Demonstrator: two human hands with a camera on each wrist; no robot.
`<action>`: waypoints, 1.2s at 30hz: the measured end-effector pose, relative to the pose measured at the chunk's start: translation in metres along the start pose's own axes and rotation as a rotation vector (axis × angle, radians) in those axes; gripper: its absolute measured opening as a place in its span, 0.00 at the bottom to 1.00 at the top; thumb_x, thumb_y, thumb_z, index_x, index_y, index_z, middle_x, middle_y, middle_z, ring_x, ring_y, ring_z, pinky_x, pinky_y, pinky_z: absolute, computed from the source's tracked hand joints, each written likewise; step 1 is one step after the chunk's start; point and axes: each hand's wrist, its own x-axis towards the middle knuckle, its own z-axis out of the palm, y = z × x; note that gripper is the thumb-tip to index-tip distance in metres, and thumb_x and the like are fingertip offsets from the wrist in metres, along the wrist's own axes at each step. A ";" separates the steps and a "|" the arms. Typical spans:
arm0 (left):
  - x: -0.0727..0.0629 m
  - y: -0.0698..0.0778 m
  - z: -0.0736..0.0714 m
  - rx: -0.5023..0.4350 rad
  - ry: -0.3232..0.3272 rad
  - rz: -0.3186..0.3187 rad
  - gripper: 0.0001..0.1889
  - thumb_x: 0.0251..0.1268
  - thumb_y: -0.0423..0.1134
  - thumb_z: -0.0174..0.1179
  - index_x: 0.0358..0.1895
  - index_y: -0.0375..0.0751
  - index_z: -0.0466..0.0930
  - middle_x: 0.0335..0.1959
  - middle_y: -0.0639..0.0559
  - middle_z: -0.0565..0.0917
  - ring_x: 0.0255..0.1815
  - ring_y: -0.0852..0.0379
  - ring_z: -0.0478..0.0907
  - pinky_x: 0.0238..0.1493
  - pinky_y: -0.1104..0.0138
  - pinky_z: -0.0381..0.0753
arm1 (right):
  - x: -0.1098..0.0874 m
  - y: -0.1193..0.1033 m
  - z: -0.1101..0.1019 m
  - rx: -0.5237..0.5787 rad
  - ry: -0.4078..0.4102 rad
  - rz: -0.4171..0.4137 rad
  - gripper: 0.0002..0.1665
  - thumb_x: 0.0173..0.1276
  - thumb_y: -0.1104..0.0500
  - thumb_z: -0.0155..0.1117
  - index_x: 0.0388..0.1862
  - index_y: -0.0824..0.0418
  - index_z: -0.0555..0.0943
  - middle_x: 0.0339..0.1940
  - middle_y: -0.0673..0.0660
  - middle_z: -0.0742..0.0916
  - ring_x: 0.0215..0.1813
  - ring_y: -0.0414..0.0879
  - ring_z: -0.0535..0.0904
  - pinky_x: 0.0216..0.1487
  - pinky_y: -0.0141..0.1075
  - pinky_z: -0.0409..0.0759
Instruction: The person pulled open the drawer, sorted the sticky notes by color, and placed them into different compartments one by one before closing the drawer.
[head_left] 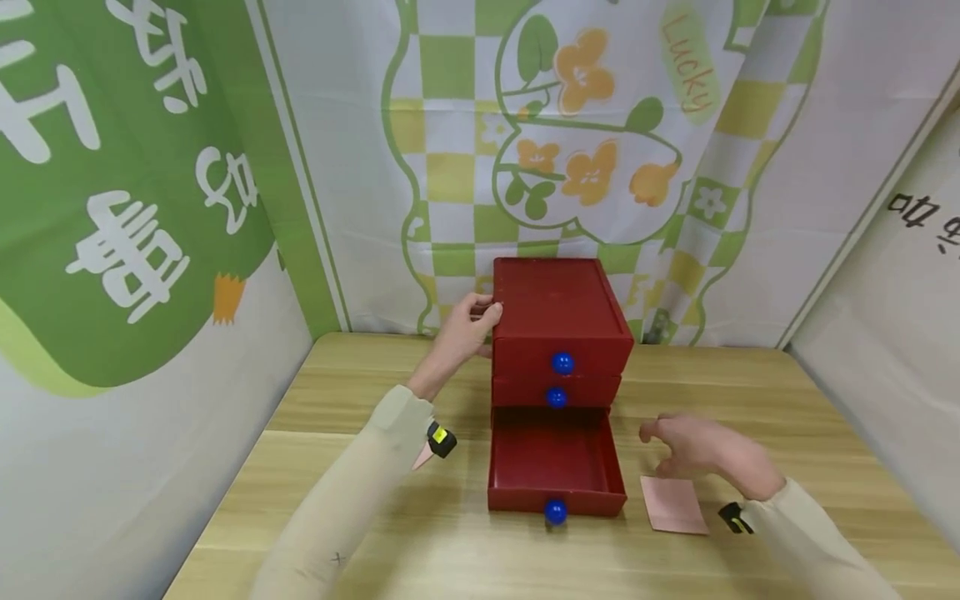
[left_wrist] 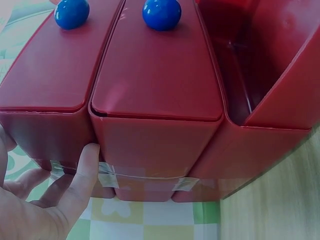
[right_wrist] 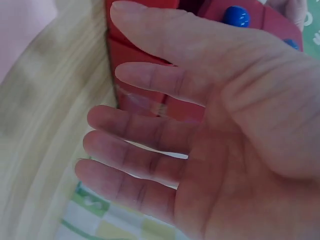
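Note:
A red cabinet of stacked drawers (head_left: pixel 558 300) with blue ball knobs stands on the table. Its lowest drawer (head_left: pixel 555 500) is pulled out and looks bare inside, while the two above are closed. My left hand (head_left: pixel 468 327) rests against the cabinet's left side near the top, the thumb (left_wrist: pixel 89 162) touching the red wall in the left wrist view. My right hand (head_left: pixel 693 446) hovers to the right of the open drawer, fingers apart and palm bare in the right wrist view. Just under it lies a square pink paper (head_left: pixel 673 507).
The wooden table (head_left: pixel 337 375) meets a patterned cloth wall (head_left: pixel 450 167) behind the cabinet. A corner of another pink piece (head_left: pixel 423 456) shows beside the left wrist, mostly hidden by the sleeve. Clear tape (left_wrist: pixel 185 184) runs across the cabinet's side.

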 end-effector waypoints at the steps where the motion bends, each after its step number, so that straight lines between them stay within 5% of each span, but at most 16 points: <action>1: -0.001 -0.001 -0.002 0.005 0.005 -0.002 0.26 0.75 0.51 0.52 0.69 0.41 0.65 0.61 0.43 0.73 0.60 0.47 0.74 0.35 0.61 0.89 | 0.002 0.001 0.002 0.005 -0.001 0.003 0.25 0.54 0.57 0.76 0.51 0.58 0.80 0.46 0.57 0.84 0.46 0.53 0.80 0.46 0.48 0.82; 9: -0.001 -0.001 -0.001 0.004 -0.011 0.005 0.28 0.74 0.52 0.52 0.70 0.40 0.64 0.62 0.41 0.72 0.62 0.46 0.73 0.36 0.60 0.89 | 0.004 0.011 0.015 0.039 0.003 0.041 0.23 0.56 0.61 0.75 0.51 0.60 0.80 0.46 0.58 0.84 0.45 0.52 0.80 0.46 0.47 0.82; 14: -0.001 -0.001 0.000 0.003 -0.005 0.001 0.28 0.74 0.52 0.52 0.70 0.41 0.65 0.61 0.43 0.73 0.61 0.47 0.73 0.35 0.61 0.89 | 0.006 0.015 0.024 0.087 -0.014 0.055 0.22 0.55 0.61 0.76 0.48 0.61 0.80 0.36 0.53 0.84 0.35 0.44 0.75 0.37 0.39 0.78; 18: -0.002 0.000 -0.001 0.002 0.007 0.010 0.28 0.74 0.52 0.53 0.69 0.41 0.65 0.60 0.43 0.73 0.60 0.47 0.74 0.35 0.60 0.89 | 0.011 0.016 0.031 0.100 -0.031 0.075 0.18 0.53 0.63 0.76 0.42 0.59 0.79 0.30 0.51 0.80 0.31 0.44 0.72 0.33 0.37 0.75; 24: -0.003 -0.002 -0.004 -0.003 -0.002 -0.004 0.28 0.74 0.53 0.53 0.69 0.41 0.65 0.60 0.43 0.73 0.61 0.47 0.74 0.35 0.60 0.89 | 0.014 0.011 0.043 0.086 -0.037 0.107 0.13 0.56 0.64 0.73 0.32 0.53 0.77 0.34 0.51 0.79 0.35 0.45 0.72 0.35 0.39 0.75; 36: -0.002 0.000 -0.004 -0.016 0.006 -0.008 0.27 0.74 0.52 0.53 0.69 0.41 0.66 0.60 0.43 0.73 0.60 0.48 0.74 0.36 0.60 0.89 | 0.016 0.006 0.044 0.088 -0.034 0.037 0.13 0.60 0.68 0.67 0.25 0.55 0.74 0.23 0.48 0.74 0.29 0.42 0.68 0.29 0.33 0.68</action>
